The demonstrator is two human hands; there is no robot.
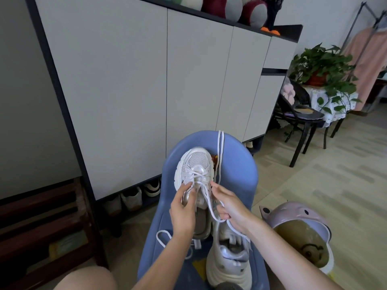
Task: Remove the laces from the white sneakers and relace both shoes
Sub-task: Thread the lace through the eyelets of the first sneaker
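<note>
A white mesh sneaker (pixel 195 164) lies toe-away on a blue plastic chair (pixel 236 170), its white lace (pixel 206 195) threaded through the lower eyelets. My left hand (pixel 183 208) grips the sneaker's tongue and left side. My right hand (pixel 227 203) pinches the lace at the right eyelets, a loop of it trailing over my wrist. A second white sneaker (pixel 229 260), without a lace, lies on its side near the chair's front. A loose white lace (pixel 220 151) hangs folded over the chair's back.
A tall grey cabinet (pixel 146 91) with shoes beneath stands behind the chair. A pink stool (pixel 293 218) sits to the right, a dark wooden rack (pixel 41 222) to the left. A black chair and a potted plant (pixel 322 70) stand far right.
</note>
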